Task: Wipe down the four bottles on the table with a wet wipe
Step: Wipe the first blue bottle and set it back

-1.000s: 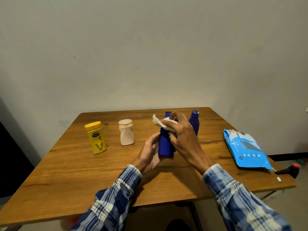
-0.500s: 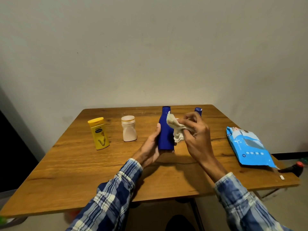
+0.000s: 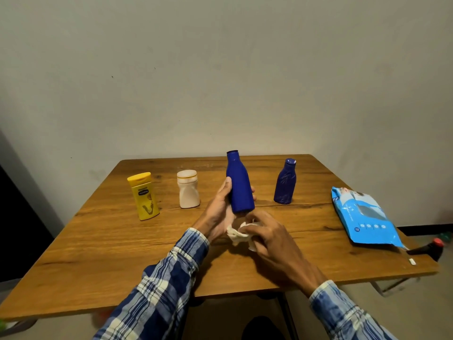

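Currently, my left hand (image 3: 220, 207) grips tall blue bottle (image 3: 239, 185) mid-body over counter (image 3: 122, 241) centre; right hand (image 3: 269, 238) bunches wet wipe (image 3: 239, 234) just below base. Bottle judged light, stiff, slick; I'd grip waist.

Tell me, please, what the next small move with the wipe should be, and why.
Probably bring the wet wipe up against the base of the tall blue bottle and rub it: the left hand grips the bottle tilted, and the right hand holds the crumpled wipe just below it.
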Available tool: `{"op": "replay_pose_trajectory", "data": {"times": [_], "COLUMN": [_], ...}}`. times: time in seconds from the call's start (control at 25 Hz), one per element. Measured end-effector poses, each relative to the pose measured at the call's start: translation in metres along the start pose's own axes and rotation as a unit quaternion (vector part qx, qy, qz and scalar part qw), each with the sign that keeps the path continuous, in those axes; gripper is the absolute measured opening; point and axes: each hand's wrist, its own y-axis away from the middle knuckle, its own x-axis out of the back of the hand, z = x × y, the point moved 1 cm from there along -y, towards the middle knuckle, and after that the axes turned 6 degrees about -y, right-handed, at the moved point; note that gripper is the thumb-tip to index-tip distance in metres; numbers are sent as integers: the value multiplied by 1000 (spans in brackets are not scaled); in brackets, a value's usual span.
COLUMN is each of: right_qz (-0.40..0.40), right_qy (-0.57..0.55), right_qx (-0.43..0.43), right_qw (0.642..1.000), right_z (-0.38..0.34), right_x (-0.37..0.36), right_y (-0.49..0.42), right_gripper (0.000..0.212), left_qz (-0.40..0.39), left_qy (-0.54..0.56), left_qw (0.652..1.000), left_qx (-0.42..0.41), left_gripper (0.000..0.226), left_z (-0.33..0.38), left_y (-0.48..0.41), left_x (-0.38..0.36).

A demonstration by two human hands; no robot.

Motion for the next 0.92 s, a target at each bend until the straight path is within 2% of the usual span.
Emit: {"op": "replay_pose_trajectory", "data": {"times": [0.04, 0.2, 0.44, 0.6, 0.8, 0.92], "right_qz": [5, 113, 166, 202, 219, 224], "right_qy": [-23, -82, -105, -118, -125, -138], "right_qx": [-18, -67, -81, -100, -108, -116], "right_qw": [1000, 988, 977, 967, 962, 958], "right_z": [1, 14, 25, 31, 39, 41], "right_x": [2, 20, 34, 40, 44, 44], "right_y": [5, 4, 11, 16, 23, 27], "right_gripper": [21, 28, 34, 37, 37, 40], "left_qz": [2, -25, -6, -6, 11, 6], "left_qy": [-34, -157, -268, -274, -111, -118], "left_qw": [999, 986, 962, 961, 992, 991], "left_qx": [-16, -48, -57, -32, 63, 59], "left_gripper": [51, 41, 46, 40, 51, 51], "left_z": [2, 7, 8, 10, -8, -14], "left_y": [-4, -17, -50, -66, -80, -90], "left_x": [0, 5, 25, 26, 29, 32]}}
